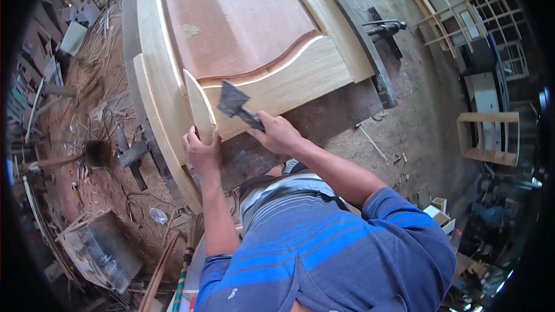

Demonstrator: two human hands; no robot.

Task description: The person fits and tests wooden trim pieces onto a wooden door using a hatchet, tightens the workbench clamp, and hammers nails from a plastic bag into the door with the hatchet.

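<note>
My left hand [202, 149] is closed around the lower end of a pale, curved wooden piece [199, 101]. The piece tapers to a point at its far end and lies over the lower left corner of a wooden door panel [306, 78]. In my right hand [279, 133] is a dark grey tool with a flared blade [232, 99], looking like a scraper. Its blade is tilted up to the left, over the panel's wavy bottom rail and close to the curved piece. Whether the blade touches the wood, I cannot tell.
A dark workbench [341, 115] carries the panel. Clamps stick out at the right [384, 30] and left [134, 153]. Wood scraps and shavings [87, 110] litter the floor at left. Wooden frames [488, 137] stand at right, and a glass-fronted box [101, 251] lies lower left.
</note>
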